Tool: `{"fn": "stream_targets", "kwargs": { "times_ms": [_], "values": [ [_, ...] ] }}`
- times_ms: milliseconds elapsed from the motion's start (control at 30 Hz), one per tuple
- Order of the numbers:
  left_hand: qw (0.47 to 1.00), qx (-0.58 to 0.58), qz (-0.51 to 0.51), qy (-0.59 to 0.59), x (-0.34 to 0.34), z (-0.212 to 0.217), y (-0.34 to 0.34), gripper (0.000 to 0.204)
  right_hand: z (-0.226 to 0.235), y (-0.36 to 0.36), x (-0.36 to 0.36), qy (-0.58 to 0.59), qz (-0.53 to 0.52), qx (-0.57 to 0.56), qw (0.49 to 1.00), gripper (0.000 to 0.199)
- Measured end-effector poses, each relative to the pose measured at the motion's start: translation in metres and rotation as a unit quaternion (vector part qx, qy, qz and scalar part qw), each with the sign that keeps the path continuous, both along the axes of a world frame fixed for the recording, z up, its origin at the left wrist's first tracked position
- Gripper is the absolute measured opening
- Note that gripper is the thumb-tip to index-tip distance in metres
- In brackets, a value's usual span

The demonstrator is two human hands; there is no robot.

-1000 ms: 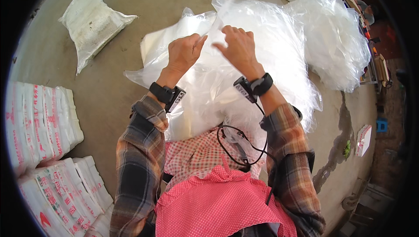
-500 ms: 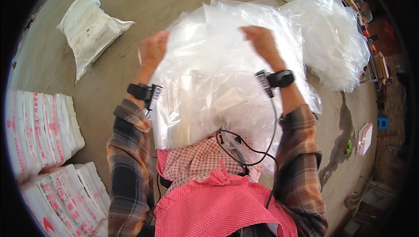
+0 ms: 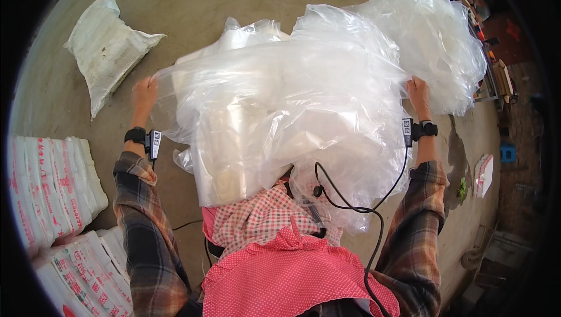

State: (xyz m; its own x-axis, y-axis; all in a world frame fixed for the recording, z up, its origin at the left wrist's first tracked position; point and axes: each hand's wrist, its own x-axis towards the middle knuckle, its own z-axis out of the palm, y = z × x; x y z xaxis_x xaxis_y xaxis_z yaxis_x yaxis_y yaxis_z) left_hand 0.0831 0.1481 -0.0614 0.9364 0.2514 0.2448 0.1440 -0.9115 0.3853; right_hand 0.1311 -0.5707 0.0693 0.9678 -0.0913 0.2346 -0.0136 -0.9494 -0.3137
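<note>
A large sheet of clear plastic film (image 3: 274, 77) is stretched sideways between my hands, above my lap. My left hand (image 3: 145, 94) is closed on its left edge. Over on the other side, my right hand (image 3: 417, 92) grips the right edge. Beneath it lies a heap of folded clear plastic (image 3: 234, 153), creased and shiny, resting against my checked pink apron (image 3: 257, 223). I cannot tell whether the stretched piece is a flat sheet or a bag.
More crumpled clear plastic (image 3: 438, 48) is piled at the far right. A white sack (image 3: 108, 48) lies on the floor at the far left. Stacked white bundles with red print (image 3: 55, 188) stand at the near left. Black cables (image 3: 350, 207) hang across my lap.
My hands have moved apart to both sides and slightly down, pulling the film out wide between them. The loose plastic has shifted and risen in the middle.
</note>
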Motion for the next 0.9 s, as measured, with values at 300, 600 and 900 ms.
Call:
{"fn": "stream_targets", "kwargs": {
  "times_ms": [300, 600, 900],
  "values": [
    [0.965, -0.105, -0.031, -0.237, -0.044, 0.044, -0.065, 0.031, 0.037, 0.022, -0.029, -0.013, -0.006, 0.665, 0.746, 0.024],
    [0.749, -0.470, -0.307, 0.353, -0.106, 0.107, -0.212, 0.031, 0.083, 0.200, -0.084, 0.124, 0.453, 0.017, 0.883, 0.077],
    [0.841, -0.474, -0.229, 0.125, -0.156, 0.175, -0.164, 0.021, 0.092, 0.183, -0.097, 0.009, 0.340, 0.078, 0.937, 0.013]
  ]
}}
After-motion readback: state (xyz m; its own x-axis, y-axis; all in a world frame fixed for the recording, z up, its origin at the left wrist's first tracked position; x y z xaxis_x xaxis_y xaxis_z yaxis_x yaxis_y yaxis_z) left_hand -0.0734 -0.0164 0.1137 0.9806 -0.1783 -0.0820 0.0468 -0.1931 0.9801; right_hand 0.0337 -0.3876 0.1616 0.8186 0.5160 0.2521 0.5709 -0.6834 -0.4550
